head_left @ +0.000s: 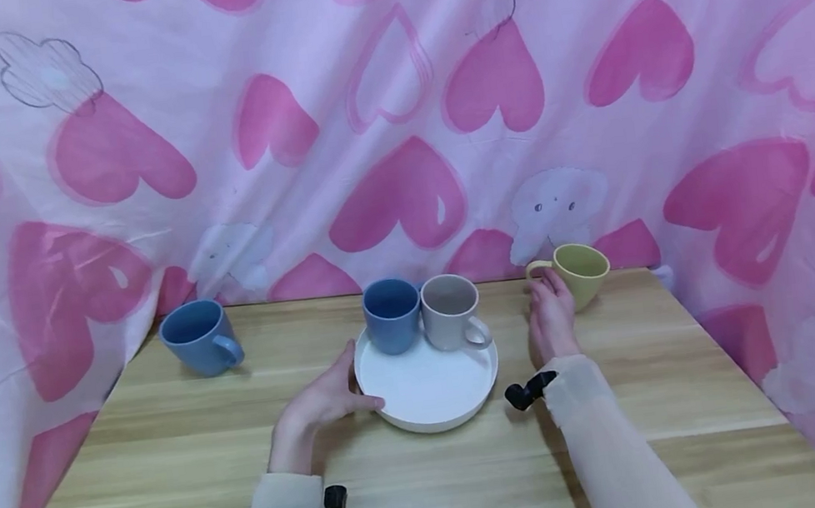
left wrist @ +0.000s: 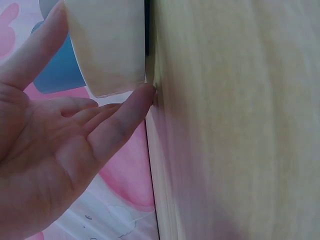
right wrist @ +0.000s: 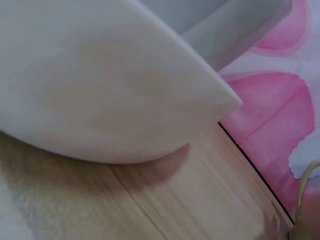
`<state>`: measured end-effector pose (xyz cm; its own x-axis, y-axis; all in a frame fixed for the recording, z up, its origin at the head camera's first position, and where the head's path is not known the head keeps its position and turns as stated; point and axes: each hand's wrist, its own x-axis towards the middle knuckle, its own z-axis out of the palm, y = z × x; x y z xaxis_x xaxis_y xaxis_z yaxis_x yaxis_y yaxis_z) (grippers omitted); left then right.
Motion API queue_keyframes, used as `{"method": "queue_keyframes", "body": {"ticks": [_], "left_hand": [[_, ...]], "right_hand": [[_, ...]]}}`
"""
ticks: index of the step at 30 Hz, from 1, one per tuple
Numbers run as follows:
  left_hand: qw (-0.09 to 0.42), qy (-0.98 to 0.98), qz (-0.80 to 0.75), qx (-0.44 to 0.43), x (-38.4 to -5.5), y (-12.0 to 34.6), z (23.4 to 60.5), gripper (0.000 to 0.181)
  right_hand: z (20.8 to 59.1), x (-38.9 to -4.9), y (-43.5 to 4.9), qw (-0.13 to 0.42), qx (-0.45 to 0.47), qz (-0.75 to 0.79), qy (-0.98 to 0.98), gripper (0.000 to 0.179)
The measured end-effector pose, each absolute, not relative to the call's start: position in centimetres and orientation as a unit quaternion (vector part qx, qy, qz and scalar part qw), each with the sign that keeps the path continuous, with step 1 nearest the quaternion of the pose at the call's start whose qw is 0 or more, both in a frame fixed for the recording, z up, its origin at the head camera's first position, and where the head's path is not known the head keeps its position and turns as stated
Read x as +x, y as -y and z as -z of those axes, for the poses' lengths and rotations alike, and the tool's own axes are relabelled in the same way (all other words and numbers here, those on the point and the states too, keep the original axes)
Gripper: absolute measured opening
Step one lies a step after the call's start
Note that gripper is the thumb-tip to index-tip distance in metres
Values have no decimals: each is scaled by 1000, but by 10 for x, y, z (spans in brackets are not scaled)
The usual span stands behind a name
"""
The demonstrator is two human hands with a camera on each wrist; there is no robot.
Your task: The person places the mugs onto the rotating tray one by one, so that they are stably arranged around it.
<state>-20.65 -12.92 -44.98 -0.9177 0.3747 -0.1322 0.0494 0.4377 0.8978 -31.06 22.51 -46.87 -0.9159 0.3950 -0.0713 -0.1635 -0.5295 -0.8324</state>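
A round white plate (head_left: 429, 387) with a raised rim lies mid-table. On its far part stand a dark blue mug (head_left: 393, 323) and a grey mug (head_left: 452, 316) side by side. My left hand (head_left: 321, 394) grips the plate's left edge, thumb at the rim; in the left wrist view a fingertip (left wrist: 145, 95) sits low by the plate's wall. Right of the plate, my right hand (head_left: 554, 317) holds a yellow-green mug (head_left: 584, 277) by its handle, which points left. Only the handle (right wrist: 301, 192) and a bit of hand show in the right wrist view.
Another blue mug (head_left: 200, 338) stands at the far left of the wooden table (head_left: 139, 486), handle toward the right. A pink heart-patterned cloth (head_left: 392, 189) hangs along the table's back edge and both sides.
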Motion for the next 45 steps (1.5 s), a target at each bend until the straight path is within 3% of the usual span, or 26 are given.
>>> {"method": "queue_keyframes", "body": {"ticks": [4,11,18,26,30,39,45], "left_hand": [[164,-835,-512,120,-204,129,451,105],[148,-820,-531,154,-206,135,452,91],[134,-831,-528,111,-205,141,450,73],[94,-842,-517,123,-210,144,450,50],[79,-860,-494,99,-214,145,449,49],[91,-865,-486,89,-219,146,451,56],[109,-871,-473,81,-217,145,451,61]], "right_hand": [[469,-317,-222,164,-150,-848,481,48],[470,-327,-218,172,-141,-867,446,63],[475,-331,-217,175,-155,-854,465,62],[473,-331,-218,126,-151,-840,506,68],[472,-330,-218,97,-154,-831,526,72],[471,-332,-218,101,-147,-821,543,73],[472,-336,-221,125,-167,-823,528,57]]}}
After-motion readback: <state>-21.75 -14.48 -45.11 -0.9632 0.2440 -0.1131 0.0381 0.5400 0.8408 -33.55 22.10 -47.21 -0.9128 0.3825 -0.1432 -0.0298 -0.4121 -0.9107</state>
